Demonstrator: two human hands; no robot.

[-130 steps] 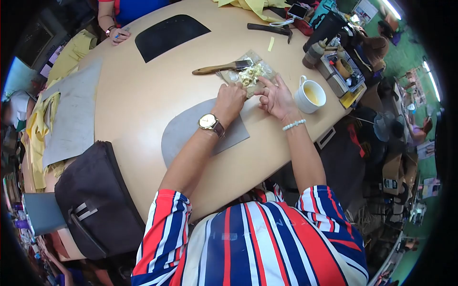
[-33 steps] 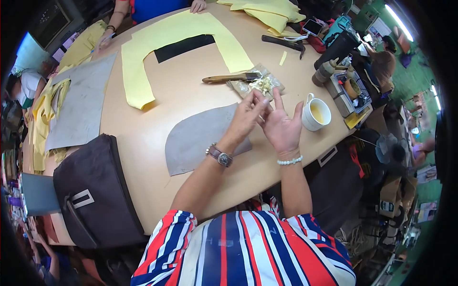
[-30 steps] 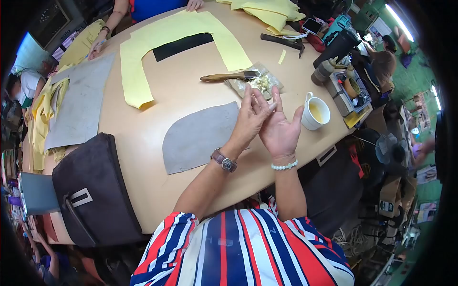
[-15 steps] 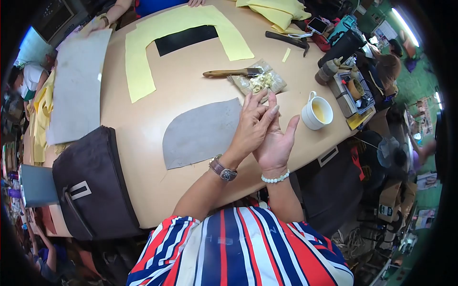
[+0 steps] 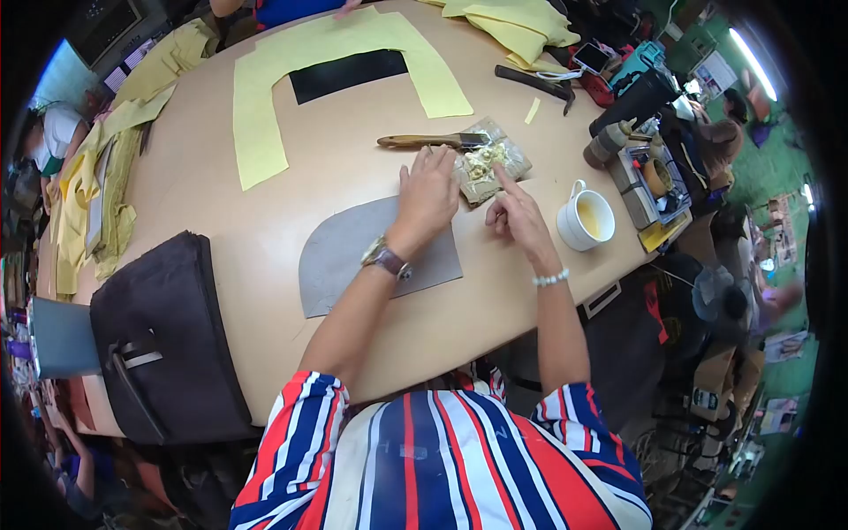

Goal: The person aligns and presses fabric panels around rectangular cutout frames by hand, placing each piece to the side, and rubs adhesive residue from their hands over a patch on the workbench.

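My left hand [image 5: 430,196] lies over the upper edge of a grey rounded leather-like piece [image 5: 349,252], fingers stretched forward near the board's left side. My right hand [image 5: 519,219] points its index finger at a pale yellowish paste [image 5: 485,162], its other fingers curled and holding nothing visible. Whether the fingertip touches the paste is hard to tell. Under the paste is a small plastic-covered board [image 5: 508,144]. A wooden-handled brush [image 5: 415,140] rests with its bristle end on that board. Right of my right hand stands a white cup [image 5: 579,231] with yellowish liquid.
A yellow U-shaped sheet [image 5: 256,132] and a black piece [image 5: 349,77] lie farther back, near another person's hand [image 5: 349,9]. A hammer [image 5: 534,81], bottle [image 5: 608,144] and tool tray [image 5: 649,181] stand right. Dark stacked material [image 5: 168,327] sits left.
My hands were pressed together and have moved apart, the left onto the grey piece, the right toward the paste. The large grey sheet at the left is gone, exposing yellow material.
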